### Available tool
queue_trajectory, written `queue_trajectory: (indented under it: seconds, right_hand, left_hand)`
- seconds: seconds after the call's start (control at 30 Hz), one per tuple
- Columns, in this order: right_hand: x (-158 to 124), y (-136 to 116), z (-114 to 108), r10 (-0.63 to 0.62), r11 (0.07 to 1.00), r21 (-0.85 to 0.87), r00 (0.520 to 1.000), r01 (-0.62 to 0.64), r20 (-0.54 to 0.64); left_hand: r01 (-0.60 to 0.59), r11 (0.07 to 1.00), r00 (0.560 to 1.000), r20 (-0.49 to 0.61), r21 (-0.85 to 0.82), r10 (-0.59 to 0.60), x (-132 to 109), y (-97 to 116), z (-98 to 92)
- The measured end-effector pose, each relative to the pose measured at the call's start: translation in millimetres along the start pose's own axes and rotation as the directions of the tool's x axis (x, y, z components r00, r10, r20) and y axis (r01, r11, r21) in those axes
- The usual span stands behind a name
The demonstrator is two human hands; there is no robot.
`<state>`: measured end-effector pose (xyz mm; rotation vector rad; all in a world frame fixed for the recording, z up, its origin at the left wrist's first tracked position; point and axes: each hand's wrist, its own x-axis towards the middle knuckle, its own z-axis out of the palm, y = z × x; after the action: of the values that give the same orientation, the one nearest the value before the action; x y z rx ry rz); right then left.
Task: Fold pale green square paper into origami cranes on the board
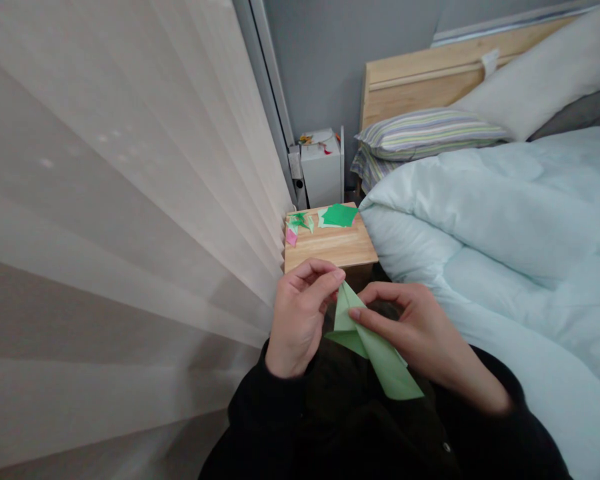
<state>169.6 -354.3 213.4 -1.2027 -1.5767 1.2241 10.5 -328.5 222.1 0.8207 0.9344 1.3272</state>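
Note:
A light green sheet of folded paper (383,357) is held up in front of my body, its narrow tip pointing up and its lower flaps spread apart. My left hand (303,313) pinches the tip between thumb and forefinger. Lower down on the right edge, my right hand (413,323) grips the same paper, thumb on the near face and fingers behind it. Beyond my hands stands a small wooden table (330,250). On it lie green paper sheets (340,215), several green folded pieces or scraps (300,221), and a pink paper piece (291,237).
A pleated pale curtain (180,200) hangs close along my left. To my right is a bed with a light blue quilt (520,220), a striped pillow (430,133) and a wooden headboard (400,77). Behind the table stands a white cabinet (323,177) with small colourful items on top.

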Motion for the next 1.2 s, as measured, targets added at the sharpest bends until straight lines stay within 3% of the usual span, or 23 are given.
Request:
queue_trajectory:
  seconds: [0.13,0.27,0.5,0.7,1.2]
  right_hand:
    - [0.8,2.2,2.3,0.030,0.999,0.014,1.000,-0.030,0.005]
    - [1.4,3.5,2.6,0.035,0.997,0.068,0.999,-0.036,0.003]
    - [5.4,3.4,3.5,0.009,0.991,0.134,0.998,-0.002,-0.057]
    - [7.7,6.6,2.0,0.013,0.989,0.147,0.999,-0.008,-0.036]
    - [3.8,8.0,4.7,0.161,0.981,0.086,0.974,-0.176,0.160]
  left_hand:
    - [-0.071,0.997,0.997,0.010,-0.001,0.071,1.3,4.2,-3.6]
    - [-0.035,0.990,0.993,0.118,0.140,0.019,-2.4,-2.3,-8.2]
    - [-0.091,0.954,0.986,0.163,0.286,0.045,-7.5,-7.9,-7.0]
    - [-0.119,0.937,0.989,0.118,0.328,0.084,-6.7,-4.6,-4.5]
    - [-0.154,0.938,0.987,0.008,0.310,0.159,5.0,-0.2,-14.5]
